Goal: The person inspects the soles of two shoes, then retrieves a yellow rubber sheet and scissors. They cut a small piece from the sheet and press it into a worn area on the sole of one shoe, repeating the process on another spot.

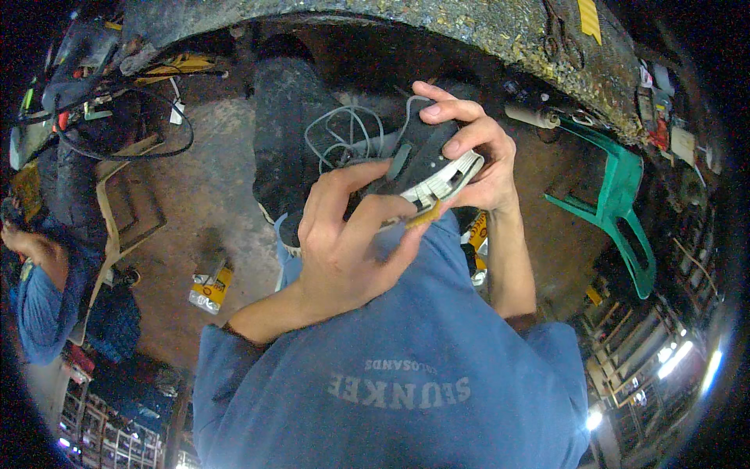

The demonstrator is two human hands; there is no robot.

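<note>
Above my lap I hold what looks like a dark shoe point(426, 160) with a white ribbed sole edge, tilted on its side. My left hand point(351, 230) grips its near left end, fingers curled over the dark part and thumb beneath. My right hand point(480, 144) wraps round the far right end, fingers bent over the top. A small yellowish flap point(424, 215) sticks out below the white edge, between the hands. Loops of thin grey cord point(344, 129) hang beyond my left hand, over my dark trousers; one strand rises to the shoe's far side.
A crusted, stained workbench point(375, 9) curves along the far side, with scissors point(555, 35) on it. A green plastic chair point(617, 176) stands right. Another person's arm point(39, 250) shows at far left, near black cables point(125, 148). A yellow-and-white packet point(209, 289) lies on the floor.
</note>
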